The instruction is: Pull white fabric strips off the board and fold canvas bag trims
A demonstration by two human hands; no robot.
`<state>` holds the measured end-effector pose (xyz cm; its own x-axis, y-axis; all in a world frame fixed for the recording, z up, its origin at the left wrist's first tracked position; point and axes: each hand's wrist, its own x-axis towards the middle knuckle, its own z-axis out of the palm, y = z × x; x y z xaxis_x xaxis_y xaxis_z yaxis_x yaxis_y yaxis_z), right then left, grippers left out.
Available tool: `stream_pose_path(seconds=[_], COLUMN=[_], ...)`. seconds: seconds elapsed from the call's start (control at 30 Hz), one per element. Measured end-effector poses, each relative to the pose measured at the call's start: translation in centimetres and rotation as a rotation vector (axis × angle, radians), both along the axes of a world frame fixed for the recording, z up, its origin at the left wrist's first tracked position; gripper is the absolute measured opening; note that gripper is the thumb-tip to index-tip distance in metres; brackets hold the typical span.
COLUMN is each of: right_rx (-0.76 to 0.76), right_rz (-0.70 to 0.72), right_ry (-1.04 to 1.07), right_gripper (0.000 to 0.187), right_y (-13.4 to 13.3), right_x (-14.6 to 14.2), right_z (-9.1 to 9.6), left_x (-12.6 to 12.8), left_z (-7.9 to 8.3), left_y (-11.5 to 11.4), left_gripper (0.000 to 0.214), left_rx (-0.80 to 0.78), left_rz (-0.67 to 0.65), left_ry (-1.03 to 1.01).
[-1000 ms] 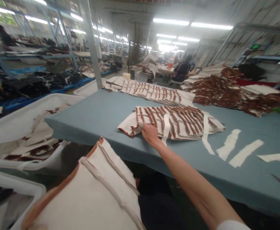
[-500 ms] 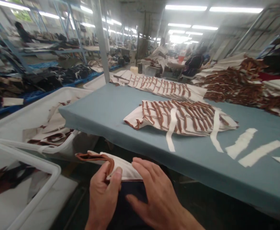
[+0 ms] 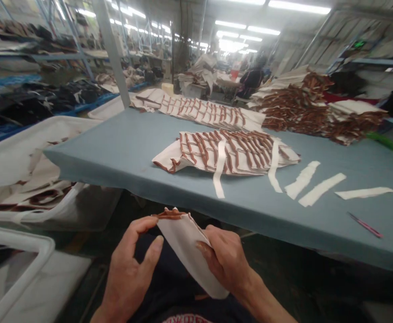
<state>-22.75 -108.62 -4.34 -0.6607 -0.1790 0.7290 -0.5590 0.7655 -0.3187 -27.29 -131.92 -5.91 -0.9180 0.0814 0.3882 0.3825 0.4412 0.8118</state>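
Observation:
A cream fabric piece with brown edging [image 3: 186,251] stands tilted over my lap, its brown folds at the top. On its right side my right hand [image 3: 228,258] is closed, thumb in front and fingers partly hidden behind. My left hand [image 3: 132,262] is open at the left, thumb and index finger apart, the index fingertip at the brown top edge. Beyond them, a stack of similar cream and brown pieces [image 3: 230,154] lies in overlapping rows on the blue-grey table [image 3: 98,152].
Cream strips [image 3: 322,189] and pink-handled scissors [image 3: 366,225] lie on the table's right part. A longer row of pieces [image 3: 203,110] and a tall brown-edged pile [image 3: 293,101] are at the back. White bins [image 3: 45,220] with fabric stand left. A person [image 3: 252,80] sits far behind.
The fabric piece has turned more upright, its brown edge now on top. My left hand has loosened its pinch, and my right has closed on the piece's side. The view has swung right.

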Motion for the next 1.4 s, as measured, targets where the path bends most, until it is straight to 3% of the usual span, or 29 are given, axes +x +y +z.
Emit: stream_pose_path(seconds=[0.1,0.27,0.4,0.7,0.77,0.83,0.93,1.03,1.23,1.4], right_rx=[0.059,0.129,0.178,0.319,0.229,-0.008,-0.44,-0.706,-0.921,-0.937], right_rz=[0.011,0.022,0.056,0.09,0.133,0.188,0.242,0.302,0.484,0.594], right_ry=[-0.022,0.009,0.002,-0.09,-0.201,-0.388,-0.678,-0.934,-1.248,-1.326], right_gripper=[0.05,0.049,0.046,0.038,0.03,0.019,0.023,0.026,0.06,0.062], right_y=[0.5,0.9,1.0,-0.8,-1.8,-2.7,-3.7,-4.1,-3.5,-3.5], right_x=[0.6,0.6,0.4,0.0,0.4,0.9,1.0,0.2,-1.6,-2.1], right_z=[0.8,2.1,2.8,1.9,1.9,2.4,4.2,6.0,6.5,6.0], left_x=[-0.3,-0.3,-0.5,1.0,1.0,1.0,1.2,1.5,1.3,1.2], left_z=[-0.1,0.5,1.5,4.5,5.3,5.9,6.6,7.3,8.1,7.5], left_y=[0.7,1.0,0.7,-0.3,-0.7,-1.0,-1.2,-0.9,-0.8,-1.4], left_gripper=[0.018,0.017,0.01,0.028,0.033,0.035,0.033,0.026,0.028,0.034], left_rx=[-0.062,-0.025,0.016,0.032,0.008,-0.014,-0.015,0.004,0.072,0.111], left_rz=[-0.158,-0.118,-0.244,-0.334,-0.322,-0.334,-0.371,-0.384,-0.424,-0.434], left_ry=[0.072,0.184,0.168,-0.303,-0.357,-0.368,-0.352,-0.333,-0.304,-0.338])
